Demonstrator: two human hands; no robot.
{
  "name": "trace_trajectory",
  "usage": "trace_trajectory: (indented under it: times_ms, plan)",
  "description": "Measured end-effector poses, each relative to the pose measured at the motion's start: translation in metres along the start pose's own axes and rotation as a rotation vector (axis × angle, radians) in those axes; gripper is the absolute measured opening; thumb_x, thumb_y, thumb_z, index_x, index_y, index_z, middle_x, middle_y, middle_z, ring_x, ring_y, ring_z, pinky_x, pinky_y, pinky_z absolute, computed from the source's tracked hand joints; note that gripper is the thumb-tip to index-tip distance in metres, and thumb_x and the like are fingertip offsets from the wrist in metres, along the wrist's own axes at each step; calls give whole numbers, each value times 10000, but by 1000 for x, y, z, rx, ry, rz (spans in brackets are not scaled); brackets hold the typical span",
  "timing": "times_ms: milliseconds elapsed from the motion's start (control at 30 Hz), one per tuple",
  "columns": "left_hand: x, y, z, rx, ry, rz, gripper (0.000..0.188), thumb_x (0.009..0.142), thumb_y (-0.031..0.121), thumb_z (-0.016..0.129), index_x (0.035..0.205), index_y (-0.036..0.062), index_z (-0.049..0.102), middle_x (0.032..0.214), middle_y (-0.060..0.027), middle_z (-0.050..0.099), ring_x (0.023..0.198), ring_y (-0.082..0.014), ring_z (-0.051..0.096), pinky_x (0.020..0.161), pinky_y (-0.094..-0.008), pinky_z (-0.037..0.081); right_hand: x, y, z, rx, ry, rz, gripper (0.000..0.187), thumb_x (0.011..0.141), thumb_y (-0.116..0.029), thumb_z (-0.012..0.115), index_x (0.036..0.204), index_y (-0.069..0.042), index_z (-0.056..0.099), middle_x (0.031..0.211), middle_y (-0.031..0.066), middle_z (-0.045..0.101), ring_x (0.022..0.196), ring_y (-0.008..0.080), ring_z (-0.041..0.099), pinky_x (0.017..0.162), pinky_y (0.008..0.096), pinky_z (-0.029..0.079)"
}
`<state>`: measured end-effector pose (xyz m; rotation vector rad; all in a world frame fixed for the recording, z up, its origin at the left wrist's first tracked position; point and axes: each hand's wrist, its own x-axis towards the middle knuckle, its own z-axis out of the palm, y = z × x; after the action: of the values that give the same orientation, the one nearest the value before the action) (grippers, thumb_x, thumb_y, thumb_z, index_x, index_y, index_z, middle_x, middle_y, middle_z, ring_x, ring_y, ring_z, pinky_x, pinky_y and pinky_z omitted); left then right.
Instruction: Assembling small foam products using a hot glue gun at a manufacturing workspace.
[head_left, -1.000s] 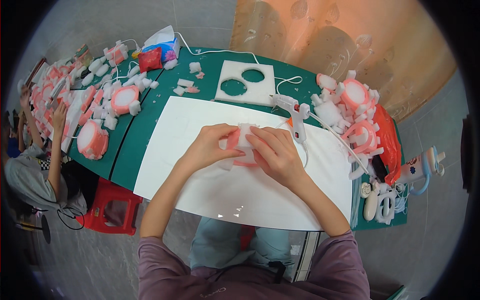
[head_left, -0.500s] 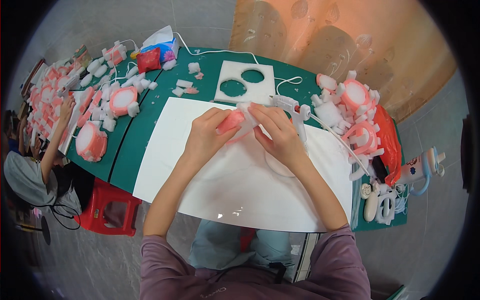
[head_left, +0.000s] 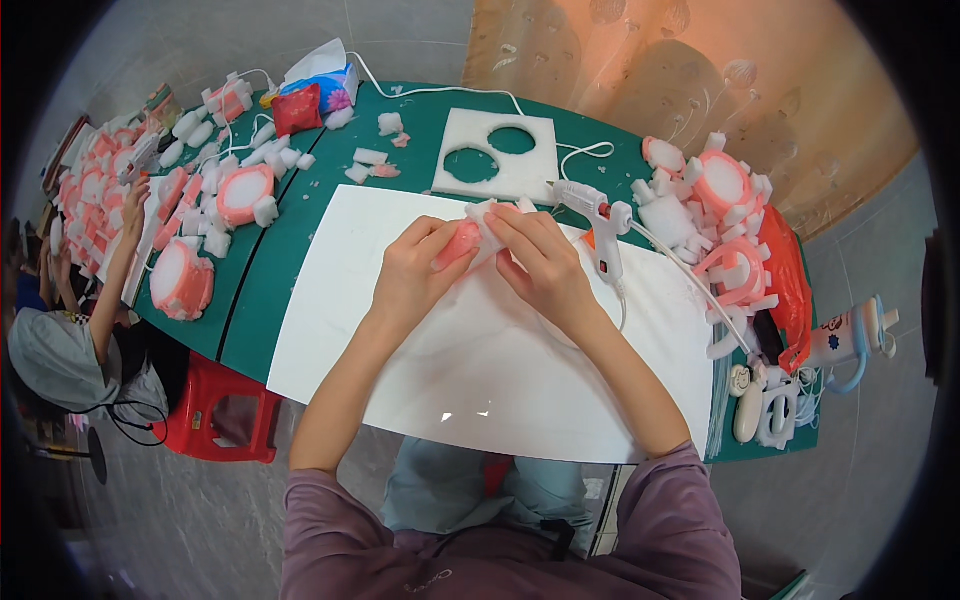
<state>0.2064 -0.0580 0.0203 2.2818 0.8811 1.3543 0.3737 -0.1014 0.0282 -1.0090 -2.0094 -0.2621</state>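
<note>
Above the white board point(head_left: 340, 330), both my hands are closed on one pink-and-white foam piece. My left hand point(head_left: 408, 270) pinches its pink part point(head_left: 460, 244) between thumb and fingers. My right hand point(head_left: 548, 268) grips the white foam part point(head_left: 484, 212), fingertips pressed together at its top. My fingers cover much of the piece, so its full shape is hidden. Just right of my right hand stands a white hot glue gun point(head_left: 603, 235), its nozzle pointing up and left.
A white foam sheet point(head_left: 455, 125) with two round holes lies beyond the board. Pink-and-white foam pieces point(head_left: 722, 180) and a red plastic bag point(head_left: 785, 290) are heaped at right. More foam discs point(head_left: 182, 280) lie at left, near a co-worker's arm point(head_left: 112, 255) and a red stool point(head_left: 215, 410).
My right hand has shifted slightly, and the pink edge that showed under the hands is now hidden. Both hands keep their hold on the foam. The whole view has moved a little.
</note>
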Motion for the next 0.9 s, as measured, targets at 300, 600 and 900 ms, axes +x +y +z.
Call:
trace_trajectory:
  times_ms: [300, 600, 900]
  plan:
    - [-2, -4, 3, 4, -12, -26, 244, 647, 78, 721, 849, -10, 615, 770, -80, 598, 656, -198, 580, 593, -256, 471, -5, 4, 6, 25, 42, 0, 428, 635, 11, 643, 1050, 22, 536, 1032, 135, 537, 894, 290, 509, 788, 353, 435]
    - [-1, -4, -1, 96, -76, -80, 285, 666, 135, 711, 895, -8, 620, 792, -124, 629, 699, -236, 613, 627, -293, 477, -3, 6, 6, 59, 40, -6, 406, 642, 22, 624, 1041, 12, 549, 1015, 119, 544, 884, 282, 510, 774, 344, 438]
    - [-1, -3, 0, 76, -178, -210, 284, 694, 181, 687, 899, -5, 622, 753, -154, 625, 657, -279, 607, 617, -305, 473, -6, 9, 7, 53, 53, -16, 425, 620, 23, 624, 1040, 6, 562, 1006, 111, 553, 870, 274, 520, 747, 333, 453]
